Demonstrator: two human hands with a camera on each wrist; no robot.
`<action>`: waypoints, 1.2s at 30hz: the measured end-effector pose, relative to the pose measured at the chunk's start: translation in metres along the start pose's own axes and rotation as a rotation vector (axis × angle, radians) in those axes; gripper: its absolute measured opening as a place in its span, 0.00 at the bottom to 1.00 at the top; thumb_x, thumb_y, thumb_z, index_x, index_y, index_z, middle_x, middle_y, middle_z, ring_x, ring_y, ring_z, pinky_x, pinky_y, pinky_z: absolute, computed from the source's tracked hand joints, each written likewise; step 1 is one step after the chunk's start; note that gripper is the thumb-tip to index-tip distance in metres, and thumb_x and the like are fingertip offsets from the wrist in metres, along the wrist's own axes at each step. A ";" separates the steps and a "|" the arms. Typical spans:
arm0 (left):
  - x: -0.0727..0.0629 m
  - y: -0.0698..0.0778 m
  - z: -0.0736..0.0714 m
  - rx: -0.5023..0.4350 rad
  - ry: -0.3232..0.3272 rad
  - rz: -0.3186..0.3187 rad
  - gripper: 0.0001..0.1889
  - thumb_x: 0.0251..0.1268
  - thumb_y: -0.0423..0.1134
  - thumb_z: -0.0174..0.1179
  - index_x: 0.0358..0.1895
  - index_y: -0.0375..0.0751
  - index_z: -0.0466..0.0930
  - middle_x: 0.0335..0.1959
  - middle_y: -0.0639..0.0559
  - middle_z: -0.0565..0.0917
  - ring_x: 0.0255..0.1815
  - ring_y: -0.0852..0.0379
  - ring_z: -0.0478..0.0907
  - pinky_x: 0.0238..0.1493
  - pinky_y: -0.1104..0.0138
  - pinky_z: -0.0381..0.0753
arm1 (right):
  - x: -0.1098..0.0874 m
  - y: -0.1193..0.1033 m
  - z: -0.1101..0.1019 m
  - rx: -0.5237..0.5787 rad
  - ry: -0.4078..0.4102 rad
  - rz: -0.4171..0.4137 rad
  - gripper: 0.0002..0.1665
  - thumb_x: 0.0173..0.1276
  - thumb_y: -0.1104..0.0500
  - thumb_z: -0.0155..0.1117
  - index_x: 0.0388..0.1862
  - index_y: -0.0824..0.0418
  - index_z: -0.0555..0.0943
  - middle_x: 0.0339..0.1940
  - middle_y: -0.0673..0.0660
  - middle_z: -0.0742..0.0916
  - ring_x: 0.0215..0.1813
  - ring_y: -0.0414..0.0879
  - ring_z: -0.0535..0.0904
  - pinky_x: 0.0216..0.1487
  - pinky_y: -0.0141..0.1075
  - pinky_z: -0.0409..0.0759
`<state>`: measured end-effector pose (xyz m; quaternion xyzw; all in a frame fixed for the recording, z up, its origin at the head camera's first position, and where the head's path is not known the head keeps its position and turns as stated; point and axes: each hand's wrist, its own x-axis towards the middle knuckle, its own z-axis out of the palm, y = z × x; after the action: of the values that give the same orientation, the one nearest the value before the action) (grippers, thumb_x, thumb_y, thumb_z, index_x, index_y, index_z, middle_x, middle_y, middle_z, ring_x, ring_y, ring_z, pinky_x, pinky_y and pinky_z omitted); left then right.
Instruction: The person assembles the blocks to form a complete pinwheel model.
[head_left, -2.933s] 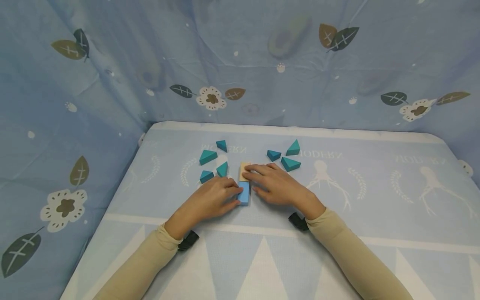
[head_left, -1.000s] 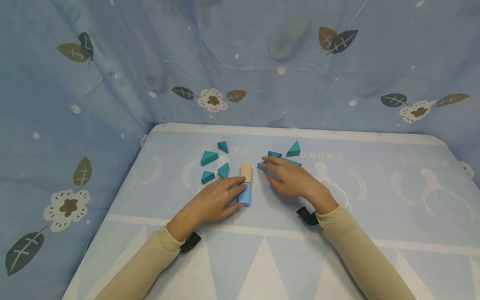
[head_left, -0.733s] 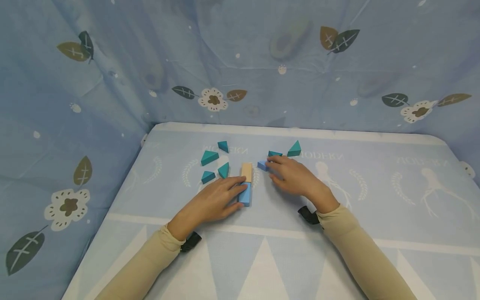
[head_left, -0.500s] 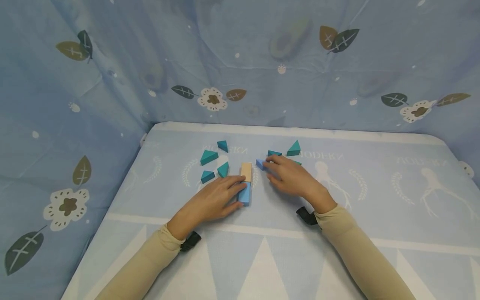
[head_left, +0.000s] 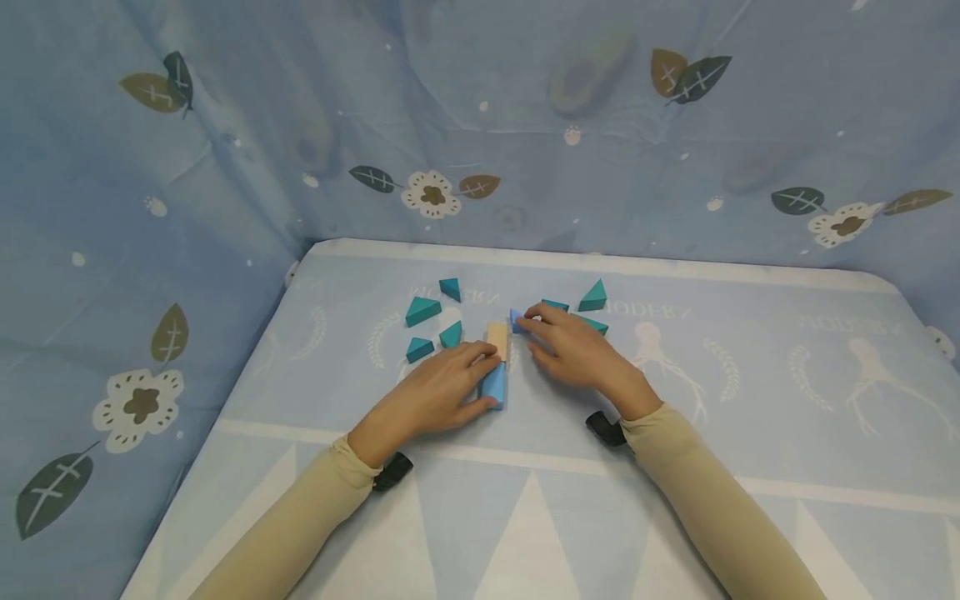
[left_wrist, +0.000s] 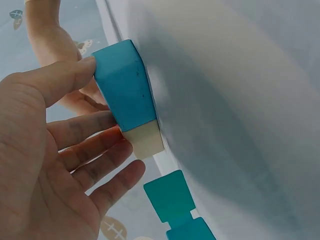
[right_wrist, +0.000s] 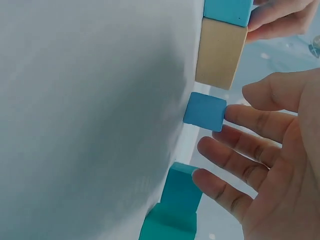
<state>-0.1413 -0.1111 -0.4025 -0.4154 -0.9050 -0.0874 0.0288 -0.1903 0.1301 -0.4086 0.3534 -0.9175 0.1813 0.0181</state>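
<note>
A light blue block (head_left: pixel 492 388) and a natural wood block (head_left: pixel 497 333) lie end to end in line on the table. My left hand (head_left: pixel 435 390) rests along their top left edge, its thumb at the blue block's near end and its fingertips by the joint. Just right of the wood block's far end is a small blue triangular block (head_left: pixel 515 321). The right hand (head_left: pixel 573 346) touches it with the index fingertip, the other fingers loosely spread; the right wrist view shows this block (right_wrist: pixel 205 111) a small gap away from the wood block (right_wrist: pixel 220 52).
Several teal triangular blocks, one of them a prism (head_left: pixel 423 311), lie left of the line. More stand by the right hand, including an upright triangle (head_left: pixel 593 296) and a partly covered one (head_left: pixel 592 324). A patterned curtain (head_left: pixel 525 100) rises behind the table's far edge.
After leaving the wood block, my right hand has reached the small blue triangular block and slid it left toward the wood block, turning it slightly. The left hand stays by the light blue block.
</note>
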 end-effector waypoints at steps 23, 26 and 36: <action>0.002 -0.005 0.004 -0.074 -0.015 -0.048 0.32 0.65 0.54 0.63 0.65 0.36 0.74 0.65 0.46 0.75 0.67 0.49 0.71 0.65 0.55 0.72 | 0.019 0.003 0.009 0.120 -0.038 -0.003 0.24 0.76 0.59 0.54 0.68 0.61 0.74 0.60 0.57 0.78 0.57 0.50 0.77 0.55 0.46 0.78; 0.002 -0.005 0.004 -0.074 -0.014 -0.050 0.32 0.65 0.54 0.63 0.65 0.36 0.74 0.65 0.46 0.75 0.67 0.49 0.72 0.65 0.55 0.72 | 0.021 0.002 0.010 0.133 -0.034 -0.016 0.23 0.76 0.59 0.54 0.68 0.62 0.74 0.60 0.57 0.78 0.58 0.50 0.77 0.57 0.46 0.78; 0.001 -0.005 0.003 -0.071 -0.028 -0.056 0.32 0.65 0.54 0.63 0.66 0.36 0.74 0.66 0.46 0.75 0.67 0.49 0.71 0.67 0.55 0.71 | 0.022 -0.002 0.011 0.132 -0.037 -0.007 0.24 0.75 0.58 0.55 0.68 0.61 0.74 0.60 0.57 0.78 0.58 0.51 0.77 0.56 0.47 0.78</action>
<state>-0.1457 -0.1127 -0.4055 -0.3916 -0.9130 -0.1145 -0.0010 -0.2042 0.1104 -0.4146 0.3602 -0.9026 0.2349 -0.0214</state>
